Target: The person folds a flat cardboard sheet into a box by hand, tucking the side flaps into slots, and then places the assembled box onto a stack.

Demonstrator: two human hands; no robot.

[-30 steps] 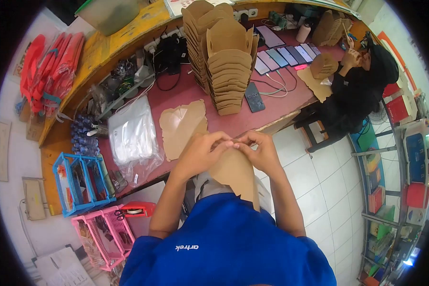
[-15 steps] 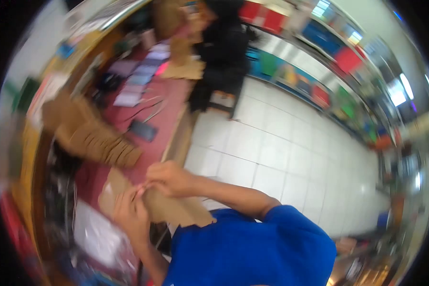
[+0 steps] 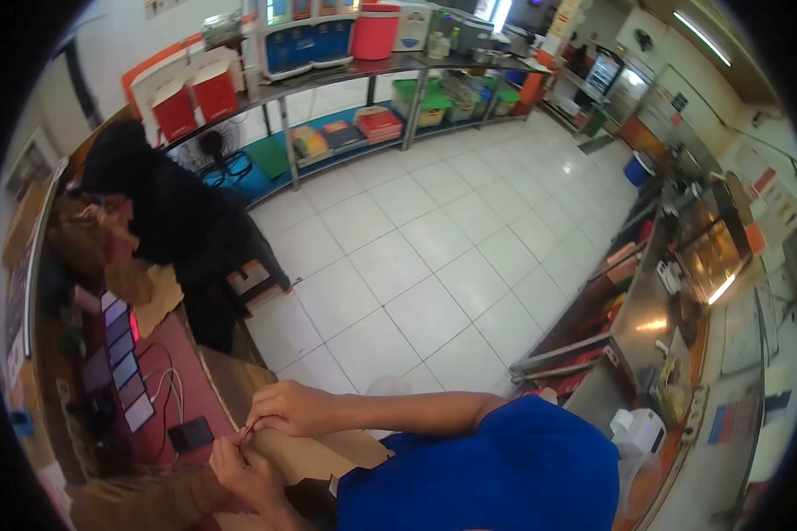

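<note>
A flat piece of brown cardboard [image 3: 319,453] lies in front of my blue shirt, at the counter's edge. My right hand [image 3: 285,409] grips its far edge with bent fingers. Close beside it, my left hand [image 3: 246,478] pinches the same edge, so the fingertips of both hands nearly meet. What the fingertips do to the edge is too small to make out. A stack of brown cardboard pieces [image 3: 146,506] lies to the left of my left hand, blurred. Just beyond the hands a dark phone [image 3: 190,434] rests on the red counter [image 3: 161,447].
Several phones [image 3: 126,365] line the counter at left, with white cables [image 3: 170,389] beside them. A person in black [image 3: 181,217] stands at its far end, handling brown cardboard. Shelving [image 3: 283,146] runs along the back, and a metal counter [image 3: 642,301] stands right of the tiled floor [image 3: 416,265].
My view has swung up and to the right, showing more of the room. Both hands still grip the cardboard at its edge, close together.
</note>
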